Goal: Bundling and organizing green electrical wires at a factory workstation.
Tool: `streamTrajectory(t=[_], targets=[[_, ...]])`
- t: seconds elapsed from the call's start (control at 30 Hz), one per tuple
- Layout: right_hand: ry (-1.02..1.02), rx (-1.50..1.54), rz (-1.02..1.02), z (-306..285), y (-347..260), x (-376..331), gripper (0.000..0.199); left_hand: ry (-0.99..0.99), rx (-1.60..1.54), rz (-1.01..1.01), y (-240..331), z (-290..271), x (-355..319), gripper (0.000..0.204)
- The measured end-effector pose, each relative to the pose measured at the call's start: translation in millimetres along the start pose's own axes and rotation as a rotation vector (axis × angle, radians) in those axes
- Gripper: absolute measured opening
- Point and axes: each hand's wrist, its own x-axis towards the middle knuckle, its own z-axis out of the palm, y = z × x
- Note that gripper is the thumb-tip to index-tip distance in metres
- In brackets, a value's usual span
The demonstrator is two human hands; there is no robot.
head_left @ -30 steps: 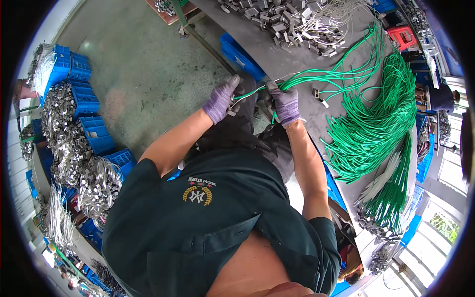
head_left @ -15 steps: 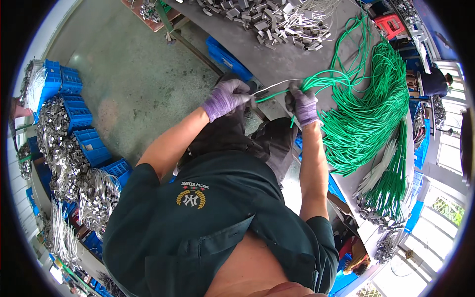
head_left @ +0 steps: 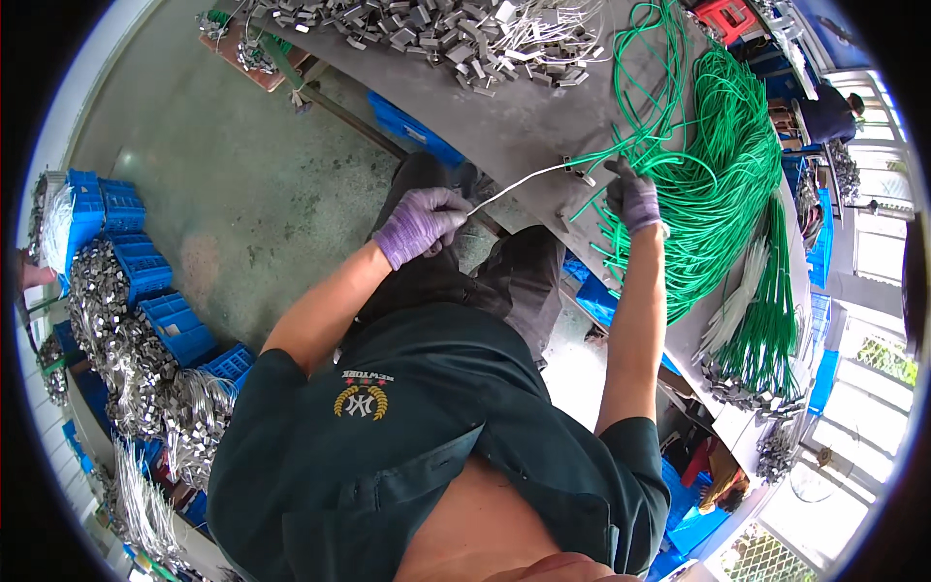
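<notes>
My left hand [head_left: 424,226], in a purple-grey knit glove, is closed on the end of a thin white cable [head_left: 519,184]. From there the cable slants up and right over the table edge to a small metal block [head_left: 582,177]. My right hand [head_left: 635,197], gloved alike, hovers at the near side of loose green cables [head_left: 669,165], its fingers curled. Whether a strand is pinched in them is hidden. Several green cable ends lie beside that hand, and a big bundle of green cables [head_left: 732,145] spreads beyond it.
On the grey table [head_left: 529,121] lies a heap of metal blocks [head_left: 465,39] with pale wires. Blue crates [head_left: 179,325] and piles of wired metal pieces [head_left: 116,320] line the left. A blue bin [head_left: 412,128] sits under the table edge. A person [head_left: 826,114] is at the far right.
My left hand has moved slightly left and down, drawing out more of the white cable. My right hand has shifted right, apart from the left. The green cable end between my hands is gone from there.
</notes>
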Motion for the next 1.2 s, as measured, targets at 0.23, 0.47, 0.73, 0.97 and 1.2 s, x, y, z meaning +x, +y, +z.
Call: streamTrajectory(t=[0.23,0.47,0.73,0.97,1.2], targets=[[-0.252,0.515,-0.058,39.8,5.6,10.4,0.021,-0.009,0.009,-0.059,2.1,1.1,0.1,0.012],[-0.225,0.439,-0.176,81.4,-3.7,-15.7,0.020,-0.024,0.063,-0.069,11.0,-0.6,10.6,0.010],[-0.211,0.392,-0.158,83.9,-0.8,-17.5,0.020,-0.141,-0.057,-0.016,20.7,-5.2,20.0,0.013],[-0.044,0.367,-0.255,66.8,-17.6,-11.8,0.030,-0.427,0.132,0.071,18.5,-3.1,15.6,0.019],[-0.099,0.256,-0.166,96.9,-10.1,-27.4,0.026,-0.307,-0.170,0.198,12.9,25.2,34.8,0.016]])
